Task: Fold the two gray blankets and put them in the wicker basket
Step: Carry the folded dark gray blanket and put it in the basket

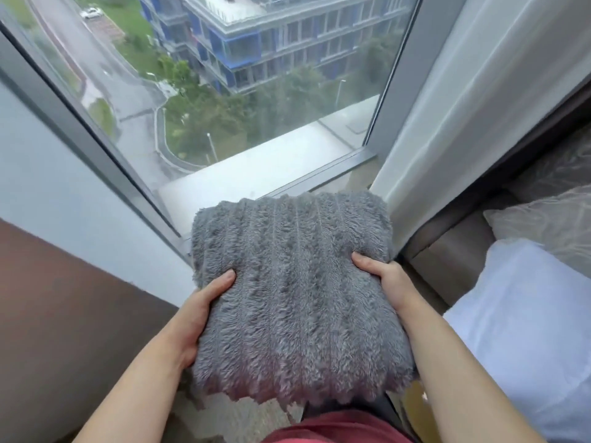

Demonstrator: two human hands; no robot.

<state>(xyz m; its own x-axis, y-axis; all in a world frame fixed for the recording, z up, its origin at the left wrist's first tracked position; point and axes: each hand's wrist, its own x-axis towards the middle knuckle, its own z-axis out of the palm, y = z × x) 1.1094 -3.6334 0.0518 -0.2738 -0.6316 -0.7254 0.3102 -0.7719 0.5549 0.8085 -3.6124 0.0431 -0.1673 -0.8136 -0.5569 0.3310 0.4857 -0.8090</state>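
Folded gray blanket (294, 292) held up before window (224, 91). Left hand (195, 314) grips left edge, thumb on top; right hand (387, 279) grips right edge, forearms extended.

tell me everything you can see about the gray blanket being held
The gray blanket is a thick, fluffy plush with long shaggy pile and parallel ribbed channels running from its near edge to its far edge. It is folded into a compact, roughly square bundle and held up in the air before a large window, its top face tilted toward the camera. The left hand grips its left edge and the right hand its right edge, thumbs on top, fingers hidden underneath. Its near edge looks ragged. No basket is in view.
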